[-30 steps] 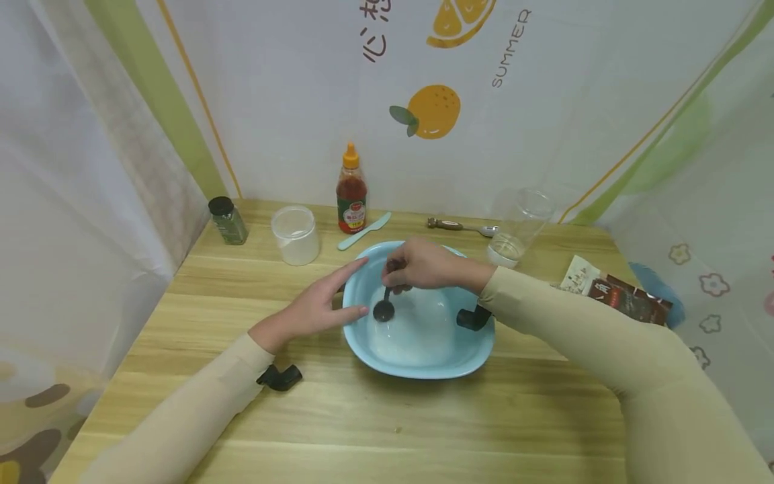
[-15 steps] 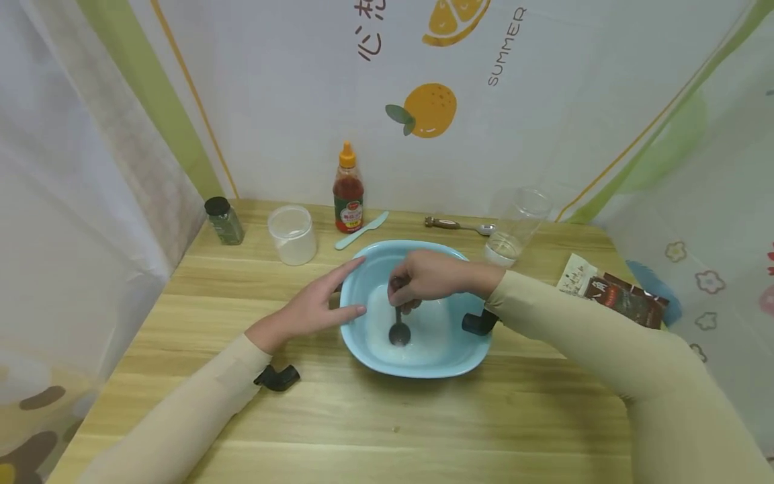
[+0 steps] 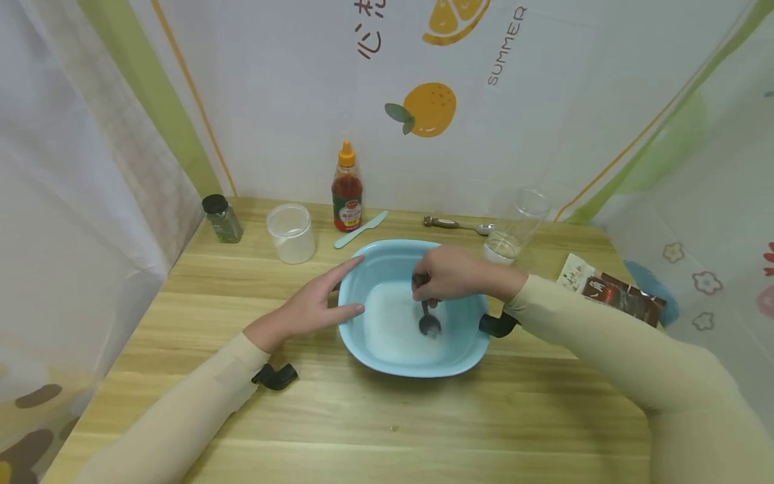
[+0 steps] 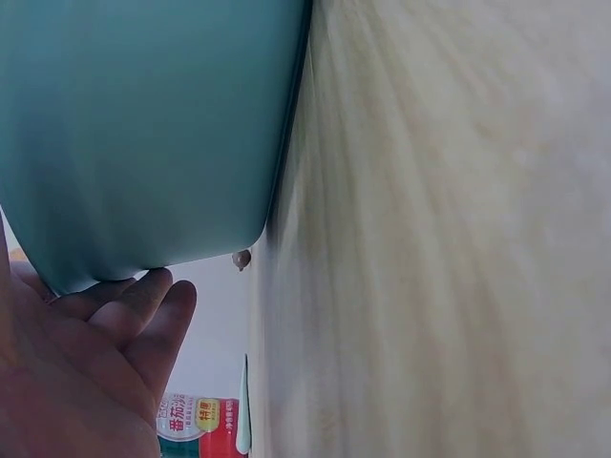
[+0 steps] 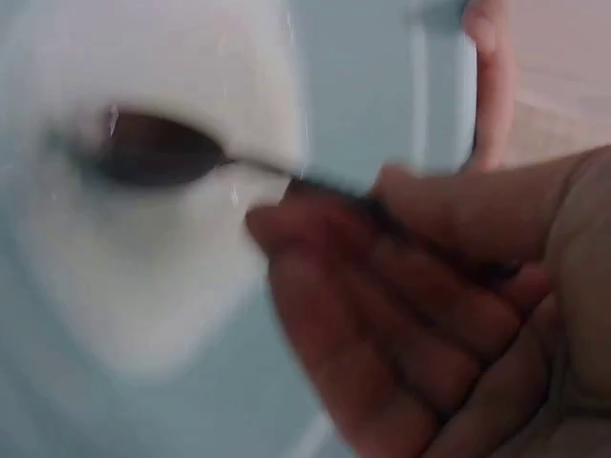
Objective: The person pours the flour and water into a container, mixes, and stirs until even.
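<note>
In the head view a light blue plastic basin (image 3: 357,346) stands on the table, with whitish liquid (image 3: 390,323) across its bottom. My left hand (image 3: 308,306) holds the basin's left rim: thumb and forefinger reach over the edge, while the other fingers touch the outer wall in the left wrist view. My right hand (image 3: 456,274) pinches the handle of a dark spoon (image 3: 429,326) over the basin's right half. The spoon's bowl is down at the liquid; how deep it dips I cannot tell. The right wrist view shows the spoon blurred, its bowl (image 5: 158,151) pointing away from the fingers.
Along the back stand a green-filled jar (image 3: 222,219), a clear tub of white powder (image 3: 292,235) and a ketchup bottle (image 3: 347,195). A pale green knife (image 3: 361,230), another spoon (image 3: 457,225), a tilted-looking clear cup (image 3: 514,228) and a brown packet (image 3: 623,296) lie nearby.
My right hand has carried the spoon from the basin's left side to the right, first dipping toward the front. My left hand has stayed at the rim.
</note>
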The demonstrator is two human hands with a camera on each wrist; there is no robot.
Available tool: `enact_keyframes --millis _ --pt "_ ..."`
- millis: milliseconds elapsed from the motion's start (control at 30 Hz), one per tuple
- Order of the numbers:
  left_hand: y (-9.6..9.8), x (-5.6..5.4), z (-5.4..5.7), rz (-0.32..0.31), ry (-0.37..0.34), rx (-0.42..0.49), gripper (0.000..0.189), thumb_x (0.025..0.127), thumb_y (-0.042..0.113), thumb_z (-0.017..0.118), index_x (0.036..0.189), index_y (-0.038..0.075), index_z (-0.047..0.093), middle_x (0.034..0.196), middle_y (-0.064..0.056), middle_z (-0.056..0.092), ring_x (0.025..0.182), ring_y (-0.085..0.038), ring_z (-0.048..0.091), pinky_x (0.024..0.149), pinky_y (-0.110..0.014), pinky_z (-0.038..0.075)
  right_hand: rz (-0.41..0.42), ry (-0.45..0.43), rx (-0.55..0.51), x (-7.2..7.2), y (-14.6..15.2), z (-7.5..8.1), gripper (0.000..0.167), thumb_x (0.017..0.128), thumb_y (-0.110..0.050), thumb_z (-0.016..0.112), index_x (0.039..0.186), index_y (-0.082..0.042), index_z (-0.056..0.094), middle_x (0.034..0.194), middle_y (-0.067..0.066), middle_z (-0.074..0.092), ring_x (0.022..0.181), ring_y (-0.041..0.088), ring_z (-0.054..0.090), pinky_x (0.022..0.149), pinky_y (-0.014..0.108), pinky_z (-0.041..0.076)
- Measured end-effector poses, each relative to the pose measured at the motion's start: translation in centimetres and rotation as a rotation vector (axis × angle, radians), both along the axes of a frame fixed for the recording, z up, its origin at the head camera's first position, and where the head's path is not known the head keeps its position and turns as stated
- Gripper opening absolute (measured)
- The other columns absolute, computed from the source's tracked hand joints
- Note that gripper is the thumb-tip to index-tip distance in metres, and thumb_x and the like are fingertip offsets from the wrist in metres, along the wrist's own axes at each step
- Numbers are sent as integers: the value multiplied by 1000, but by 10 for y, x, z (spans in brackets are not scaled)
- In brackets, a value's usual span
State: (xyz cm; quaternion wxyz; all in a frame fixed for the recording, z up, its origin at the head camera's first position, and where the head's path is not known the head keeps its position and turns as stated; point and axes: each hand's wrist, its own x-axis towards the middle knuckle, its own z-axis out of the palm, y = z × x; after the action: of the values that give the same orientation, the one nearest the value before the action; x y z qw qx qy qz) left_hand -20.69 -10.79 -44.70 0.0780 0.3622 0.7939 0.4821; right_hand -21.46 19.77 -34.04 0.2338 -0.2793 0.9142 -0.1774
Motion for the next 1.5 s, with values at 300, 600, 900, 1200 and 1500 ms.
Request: enact_keyframes --millis 300,600,900,1200,1500 --pt "-2 1 -1 3 1 1 91 102 27 77 177 10 29 174 -16 42 141 -35 63 112 -53 57 -132 35 -198 -18 -11 -9 12 107 -17 76 103 -7 82 89 3 82 88 24 81 74 33 64" --pt "-4 0 0 11 9 -8 92 101 27 78 176 9 29 173 -16 43 139 -35 64 111 -54 58 31 45 78 -2 2 3 14 105 -19 75 92 -15 79 74 -5 74 70 11 68 68 31 53" --pt "-4 -1 -2 1 15 -23 91 103 30 76 177 11 28 178 -14 37 144 -34 61 112 -52 58 7 -187 -219 -12 -40 -14 12 108 -19 76 102 -10 80 91 -1 81 89 18 81 81 32 67" --pt "-2 -3 0 -3 12 -26 92 102 28 78 177 11 28 175 -14 41 144 -35 60 114 -54 56 -194 199 -119 -19 -8 -10 13 107 -17 76 100 -9 82 80 1 79 72 15 71 65 30 53" --pt "-1 -1 0 3 4 -14 92 101 28 78 177 10 29 174 -16 43 143 -35 62 113 -55 56 -92 -71 -146 -10 -3 -8 14 108 -21 75 104 -8 81 87 -2 81 86 20 81 76 34 64"
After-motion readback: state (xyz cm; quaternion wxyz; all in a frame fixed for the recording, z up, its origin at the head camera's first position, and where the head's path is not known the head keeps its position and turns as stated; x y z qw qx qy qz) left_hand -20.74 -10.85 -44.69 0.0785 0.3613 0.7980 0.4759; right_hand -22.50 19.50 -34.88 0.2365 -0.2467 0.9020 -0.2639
